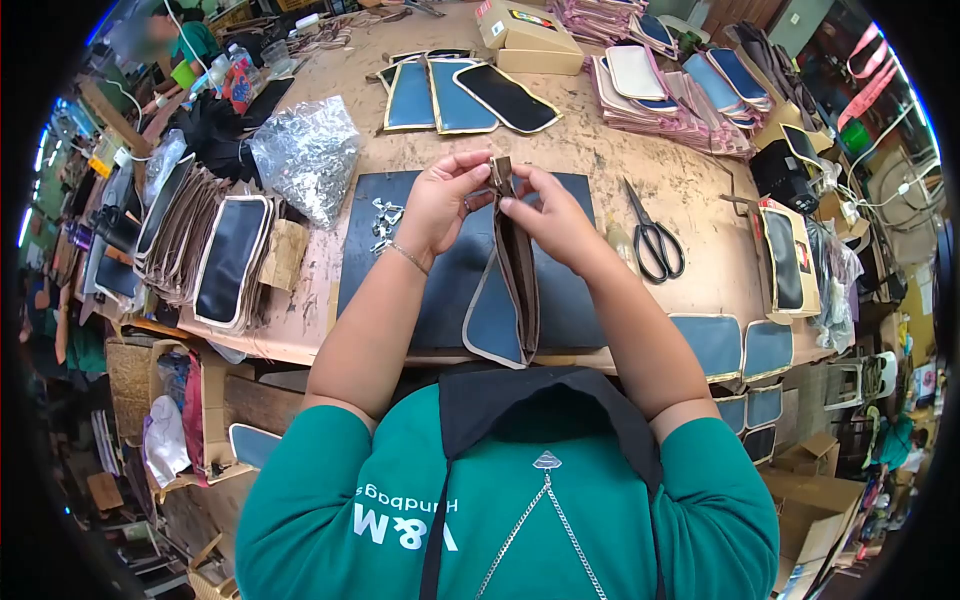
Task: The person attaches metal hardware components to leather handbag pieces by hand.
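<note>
A brown, folded pouch (517, 270) with a blue, cream-edged panel (490, 320) hangs upright between my hands above a black mat (400, 290). My left hand (447, 200) pinches its narrow upper end from the left, thumb and forefinger closed. From the other side, my right hand (548, 212) grips the same end just below the tip, its thumb on the brown edge. Whether a small fitting sits between the fingertips is hard to make out. Several small silver metal fittings (384, 222) lie on the mat beside my left wrist.
Black-handled scissors (655, 245) lie to the right. A plastic bag (308, 155) and stacked brown pieces (190, 235) stand left. Blue and black panels (440, 95), a cardboard box (530, 40) and pink-edged stacks (655, 105) occupy the far side. Another person (195, 40) is at far left.
</note>
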Tool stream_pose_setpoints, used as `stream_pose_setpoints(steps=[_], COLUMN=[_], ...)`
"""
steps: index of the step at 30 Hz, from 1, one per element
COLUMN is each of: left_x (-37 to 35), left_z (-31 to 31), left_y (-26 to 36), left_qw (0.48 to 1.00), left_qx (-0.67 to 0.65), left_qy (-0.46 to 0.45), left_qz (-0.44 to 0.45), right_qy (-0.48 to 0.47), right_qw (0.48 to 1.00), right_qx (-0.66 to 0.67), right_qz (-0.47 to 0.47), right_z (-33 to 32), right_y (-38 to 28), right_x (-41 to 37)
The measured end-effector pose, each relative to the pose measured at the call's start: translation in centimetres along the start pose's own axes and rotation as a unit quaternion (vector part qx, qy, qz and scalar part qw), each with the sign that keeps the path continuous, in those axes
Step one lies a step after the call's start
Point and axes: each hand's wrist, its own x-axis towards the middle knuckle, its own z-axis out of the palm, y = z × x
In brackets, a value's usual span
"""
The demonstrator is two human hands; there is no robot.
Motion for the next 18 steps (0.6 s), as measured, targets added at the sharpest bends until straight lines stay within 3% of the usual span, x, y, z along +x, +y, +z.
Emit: stream_pose_setpoints(steps=[1, 2, 5, 11, 18], left_x=[-0.4, -0.8, -1.1, -2.3, -3.9], left_z=[0.1, 0.5, -0.1, -0.1, 0.3], left_y=[0.1, 0.5, 1.0, 1.9, 2.2], left_qw=[1.0, 0.999, 0.996, 0.973, 0.904], left_qx=[0.024, 0.033, 0.076, 0.186, 0.359], left_qy=[0.0, 0.009, 0.008, 0.016, 0.067], left_qz=[0.012, 0.021, 0.049, 0.136, 0.223], right_qy=[0.028, 0.03, 0.011, 0.019, -0.004], right_qw=[0.999, 0.993, 0.981, 0.981, 0.985], right_qx=[-0.007, 0.115, 0.184, 0.19, 0.167], right_qz=[-0.033, 0.014, 0.056, 0.025, -0.033], right_z=[0.3, 0.7, 1.0, 1.5, 1.6], right_y=[0.6, -0.4, -0.6, -1.1, -0.4], right_x=[0.5, 0.6, 1.3, 1.7, 2.0])
